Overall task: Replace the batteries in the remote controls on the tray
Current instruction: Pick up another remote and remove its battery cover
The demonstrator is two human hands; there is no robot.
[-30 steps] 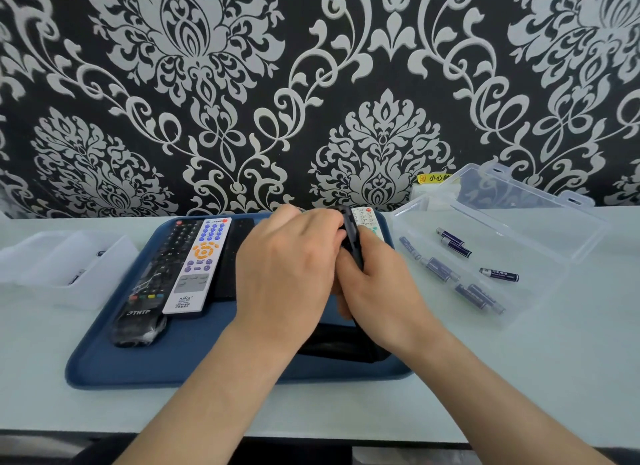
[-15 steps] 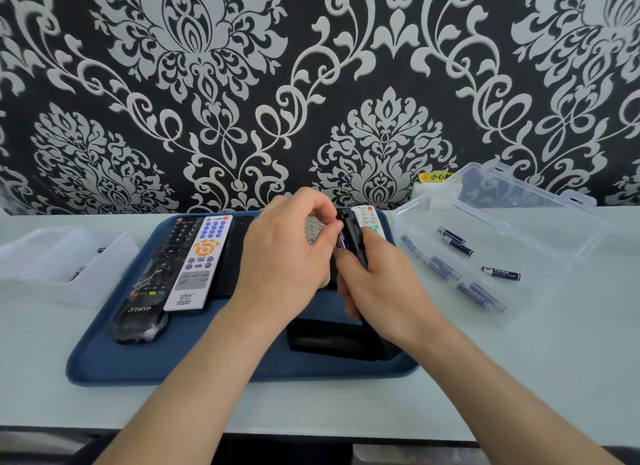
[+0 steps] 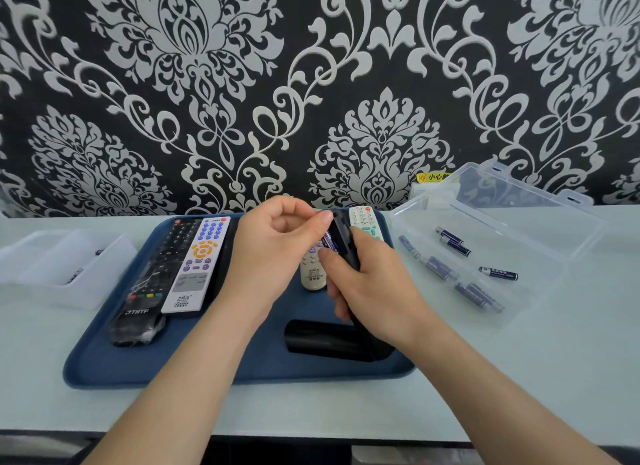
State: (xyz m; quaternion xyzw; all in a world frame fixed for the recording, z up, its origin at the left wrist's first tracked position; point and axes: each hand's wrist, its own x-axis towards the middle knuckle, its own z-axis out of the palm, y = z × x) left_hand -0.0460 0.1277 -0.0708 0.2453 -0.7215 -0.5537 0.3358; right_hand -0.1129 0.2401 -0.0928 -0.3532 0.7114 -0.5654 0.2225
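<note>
Black remote (image 3: 343, 237) held over blue tray (image 3: 104, 360), back side open, purple battery (image 3: 328, 240) seated in the compartment.
Right hand (image 3: 374, 291) grasps the remote from the side, fingers wrapped round its body, remote tilted with top end away and lower end down near the tray by a black object (image 3: 322, 340). Left hand (image 3: 273, 249) has curled fingers, one fingertip against the remote's top end by the battery; can't tell if it pinches anything. On the tray: wrapped black remote (image 3: 152, 281), white remote with blue and orange buttons (image 3: 197, 263), beige remote (image 3: 313, 272), white remote with teal buttons (image 3: 363, 218). Clear lidded box (image 3: 540, 291) on the bench right of the tray, loose batteries (image 3: 498, 273) inside. White box (image 3: 52, 267) left of the tray.
</note>
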